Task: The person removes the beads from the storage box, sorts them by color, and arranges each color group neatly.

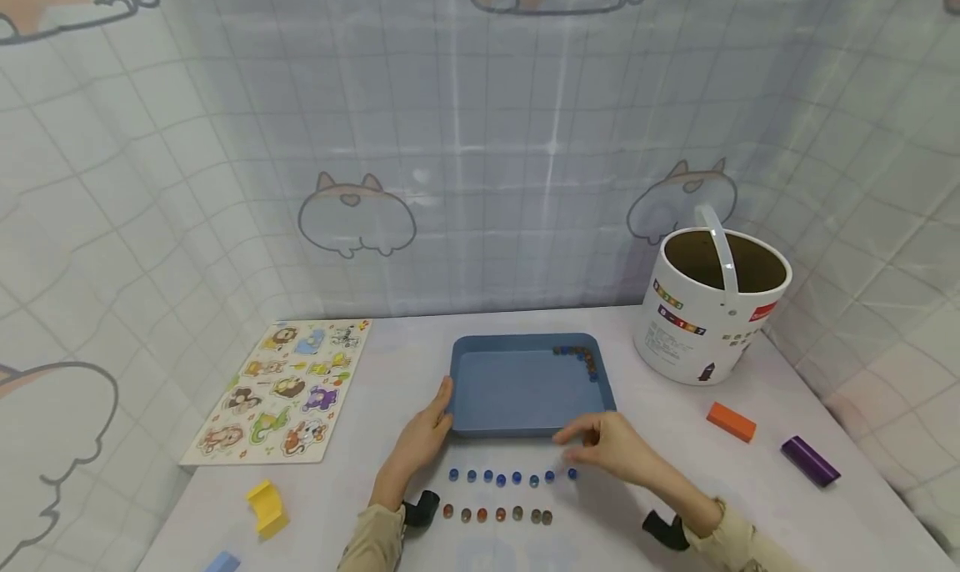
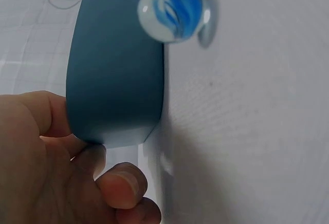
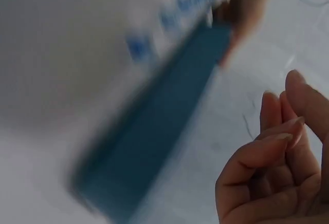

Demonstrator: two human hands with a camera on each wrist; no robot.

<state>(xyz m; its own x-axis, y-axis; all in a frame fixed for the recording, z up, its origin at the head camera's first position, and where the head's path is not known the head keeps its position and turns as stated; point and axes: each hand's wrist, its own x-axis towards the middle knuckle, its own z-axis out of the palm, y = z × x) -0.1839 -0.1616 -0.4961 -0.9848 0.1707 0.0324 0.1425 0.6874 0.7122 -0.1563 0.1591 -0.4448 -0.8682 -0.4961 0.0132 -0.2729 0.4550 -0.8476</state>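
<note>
Head view shows your left hand (image 1: pixel 427 434) gripping the near-left corner of the blue tray (image 1: pixel 480 388), thumb over the rim, presumably to steady it; your right hand (image 1: pixel 611 445) hovers just beside the tray's near edge, fingers loosely apart and holding nothing (the right wrist view is blurred, yet agrees). Blue marbles (image 1: pixel 510 477) sit in a row before the tray; brown marbles (image 1: pixel 498 514) line up nearer you; a few more rest in the tray's far-right corner.
</note>
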